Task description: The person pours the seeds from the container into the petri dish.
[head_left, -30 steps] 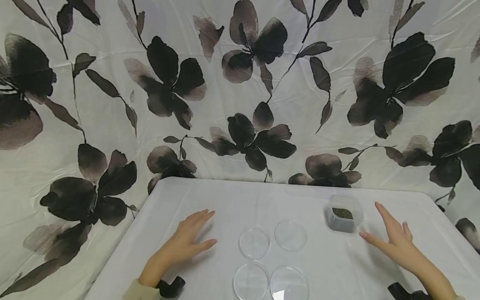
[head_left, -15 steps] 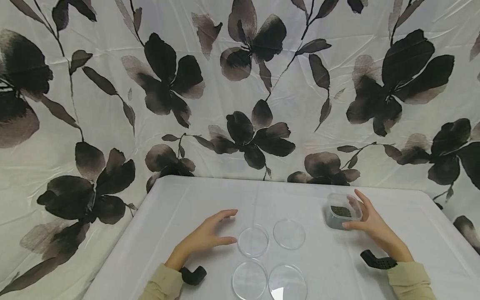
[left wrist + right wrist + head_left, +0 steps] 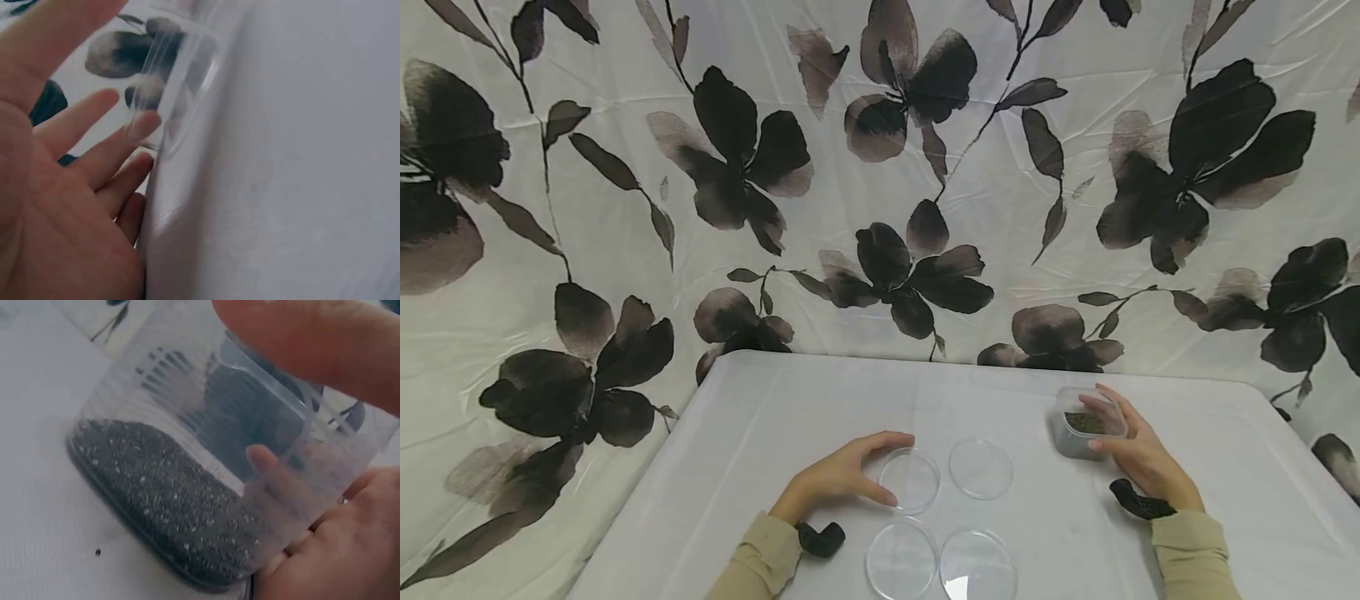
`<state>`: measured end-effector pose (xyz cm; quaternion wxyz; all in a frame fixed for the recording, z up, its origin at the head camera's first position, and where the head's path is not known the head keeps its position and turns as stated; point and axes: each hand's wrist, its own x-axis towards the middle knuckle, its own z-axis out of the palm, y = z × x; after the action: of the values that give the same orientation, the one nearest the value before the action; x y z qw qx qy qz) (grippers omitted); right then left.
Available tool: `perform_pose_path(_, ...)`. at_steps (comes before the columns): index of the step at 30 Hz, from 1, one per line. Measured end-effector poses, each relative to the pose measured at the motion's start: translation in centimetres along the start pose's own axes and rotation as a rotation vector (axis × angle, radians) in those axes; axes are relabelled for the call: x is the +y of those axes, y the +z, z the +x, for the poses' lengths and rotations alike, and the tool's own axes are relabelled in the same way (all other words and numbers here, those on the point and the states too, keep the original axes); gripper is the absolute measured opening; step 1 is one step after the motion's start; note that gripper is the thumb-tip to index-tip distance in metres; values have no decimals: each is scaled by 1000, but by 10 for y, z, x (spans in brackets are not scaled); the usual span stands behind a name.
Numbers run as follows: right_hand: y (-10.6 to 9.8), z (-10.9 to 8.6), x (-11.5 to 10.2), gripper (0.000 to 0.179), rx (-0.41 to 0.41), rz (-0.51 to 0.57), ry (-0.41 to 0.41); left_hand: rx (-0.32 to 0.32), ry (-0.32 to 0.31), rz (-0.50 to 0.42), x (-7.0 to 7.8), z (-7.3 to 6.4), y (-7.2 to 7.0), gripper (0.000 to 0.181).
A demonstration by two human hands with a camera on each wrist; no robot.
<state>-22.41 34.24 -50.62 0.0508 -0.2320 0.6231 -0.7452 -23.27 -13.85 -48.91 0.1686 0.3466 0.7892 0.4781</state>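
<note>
My right hand (image 3: 1144,457) grips a clear square plastic container (image 3: 1073,445) at the right of the table, thumb on the near side and fingers on the far side. Dark grainy material (image 3: 156,487) lies heaped in its bottom, as the right wrist view shows. Around the left side of a clear round petri dish (image 3: 917,482) my left hand (image 3: 838,473) is spread, fingers at the far edge and thumb at the near edge. In the left wrist view the fingertips overlap the dish (image 3: 181,87); whether they press on it I cannot tell.
A second clear dish (image 3: 981,469) lies to the right of the first. Two more, a front left dish (image 3: 901,560) and a front right dish (image 3: 977,567), lie nearer me. A floral cloth (image 3: 880,183) hangs behind the white table (image 3: 760,400). One dark grain (image 3: 98,552) lies beside the container.
My left hand has moved right, from bare table to the back left dish. My right hand has moved left and closed around the container, which stays in place.
</note>
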Motion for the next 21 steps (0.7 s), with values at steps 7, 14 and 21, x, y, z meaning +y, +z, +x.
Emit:
perform_pose_path(7, 12, 0, 3, 83, 175, -202, 35, -26, 37, -47, -9, -2, 4, 85)
perform_pose_path(14, 23, 3, 2, 85, 300, -376, 138, -15, 72, -75, -11, -3, 8, 83)
perform_pose_path(21, 25, 5, 3, 85, 345, -404, 123, 29, 102, -32, -5, -1, 11, 80)
